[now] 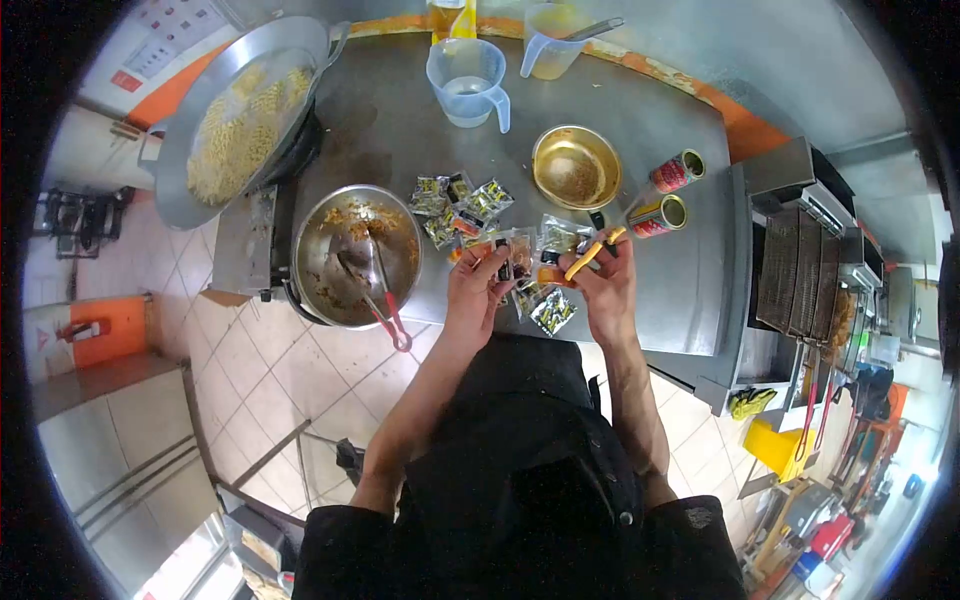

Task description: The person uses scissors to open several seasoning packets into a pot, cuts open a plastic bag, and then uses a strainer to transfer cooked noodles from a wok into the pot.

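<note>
My left hand [478, 285] is closed on clear seasoning sachets [519, 252] with dark and reddish contents, above the counter's front edge. My right hand [610, 295] grips what look like yellow-handled scissors [594, 254]; their blades are hard to make out. Between and below my hands lie more sachets [553, 312], some green and silver. Left of them is a pile of similar sachets [487, 200]. Beyond my right hand stands a brass-coloured pan [577, 150] with brown residue inside.
A steel bowl [318, 225] with sauce residue holds red-handled tongs [390, 310]. A large wok [185, 150] of noodles [245, 130] stands at left. Measuring jugs [466, 75] [550, 45] are at the back. Two opened tins [677, 171] [658, 216] stand right, near fryer baskets [800, 270].
</note>
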Tool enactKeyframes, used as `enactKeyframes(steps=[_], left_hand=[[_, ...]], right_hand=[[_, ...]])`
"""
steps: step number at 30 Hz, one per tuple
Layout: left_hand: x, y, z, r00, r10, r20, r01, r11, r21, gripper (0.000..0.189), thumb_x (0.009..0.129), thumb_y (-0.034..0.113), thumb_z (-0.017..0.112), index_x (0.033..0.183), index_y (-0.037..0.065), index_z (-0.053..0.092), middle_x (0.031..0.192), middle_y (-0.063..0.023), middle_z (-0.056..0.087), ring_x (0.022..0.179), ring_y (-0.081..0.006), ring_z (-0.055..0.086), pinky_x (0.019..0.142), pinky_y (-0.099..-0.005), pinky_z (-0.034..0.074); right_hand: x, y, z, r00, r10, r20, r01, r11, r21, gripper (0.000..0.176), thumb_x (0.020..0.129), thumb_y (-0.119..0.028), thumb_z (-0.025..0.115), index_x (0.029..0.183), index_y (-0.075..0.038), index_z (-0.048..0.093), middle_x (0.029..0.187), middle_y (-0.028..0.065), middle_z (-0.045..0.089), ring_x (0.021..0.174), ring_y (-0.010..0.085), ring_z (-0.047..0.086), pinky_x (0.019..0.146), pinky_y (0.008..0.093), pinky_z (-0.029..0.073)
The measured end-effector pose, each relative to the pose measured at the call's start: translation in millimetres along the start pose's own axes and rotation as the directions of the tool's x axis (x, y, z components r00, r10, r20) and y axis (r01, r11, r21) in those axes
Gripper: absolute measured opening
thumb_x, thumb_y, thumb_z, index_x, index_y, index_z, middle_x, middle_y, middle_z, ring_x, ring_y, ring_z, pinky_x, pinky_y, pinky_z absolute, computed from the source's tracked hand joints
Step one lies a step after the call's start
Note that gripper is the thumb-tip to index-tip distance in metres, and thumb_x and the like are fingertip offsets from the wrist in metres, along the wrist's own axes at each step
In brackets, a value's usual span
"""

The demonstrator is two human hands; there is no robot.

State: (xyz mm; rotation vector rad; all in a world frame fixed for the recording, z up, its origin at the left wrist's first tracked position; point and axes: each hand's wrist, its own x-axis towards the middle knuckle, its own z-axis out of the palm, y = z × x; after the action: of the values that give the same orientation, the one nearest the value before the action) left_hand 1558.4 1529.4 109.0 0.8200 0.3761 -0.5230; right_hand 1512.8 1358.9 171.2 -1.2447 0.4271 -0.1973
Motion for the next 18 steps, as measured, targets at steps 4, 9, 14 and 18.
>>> enactKeyframes(steps=[4,9,14,18], left_hand=[[-6.4,-2.0,5.1,0.999,0.015,0.041,-0.013,0.999,-0.037,0.016,0.096,0.018,0.064,0.11,0.013,0.059,0.106,-0.0011,0.064,0.095,-0.0128,0.063,0.083,-0.033,0.056],[-3.0,-12.5,5.9,0.991,0.063,0.114,-0.057,0.997,-0.054,0.028,0.1,0.028,0.058,0.122,0.01,0.054,0.113,-0.0022,0.062,0.105,-0.0156,0.06,0.095,-0.0405,0.05],[5.5,-34.7,4.3,0.943,0.173,0.284,-0.139,0.981,-0.134,0.041,0.103,0.041,0.048,0.13,0.01,0.05,0.116,-0.0031,0.061,0.109,-0.0181,0.057,0.099,-0.0394,0.043],[2.2,-39.2,1.7,0.927,0.275,0.255,-0.308,0.946,0.101,0.032,0.108,0.039,0.037,0.111,0.009,0.047,0.099,-0.0052,0.053,0.09,-0.0139,0.052,0.084,-0.0269,0.041]], right_hand=[[-7.6,-4.5,9.7,0.999,0.028,-0.027,-0.025,0.993,0.119,0.046,0.085,0.002,0.068,0.119,-0.011,0.041,0.103,0.0082,0.062,0.089,0.0156,0.065,0.073,0.0318,0.058],[-6.4,14.7,7.5,0.996,0.033,-0.085,-0.029,0.998,0.055,0.05,0.088,-0.003,0.068,0.129,-0.004,0.04,0.111,0.0171,0.064,0.097,0.0199,0.065,0.073,0.0273,0.055],[-5.1,26.3,23.7,0.98,0.026,-0.197,0.029,0.962,0.271,0.053,0.087,-0.002,0.069,0.13,-0.004,0.037,0.113,0.0168,0.061,0.097,0.023,0.064,0.077,0.0338,0.057],[-6.5,29.9,40.4,0.98,0.032,-0.195,0.013,0.975,0.223,0.041,0.086,0.002,0.069,0.118,-0.006,0.044,0.106,0.0121,0.064,0.092,0.0177,0.065,0.074,0.0308,0.057]])
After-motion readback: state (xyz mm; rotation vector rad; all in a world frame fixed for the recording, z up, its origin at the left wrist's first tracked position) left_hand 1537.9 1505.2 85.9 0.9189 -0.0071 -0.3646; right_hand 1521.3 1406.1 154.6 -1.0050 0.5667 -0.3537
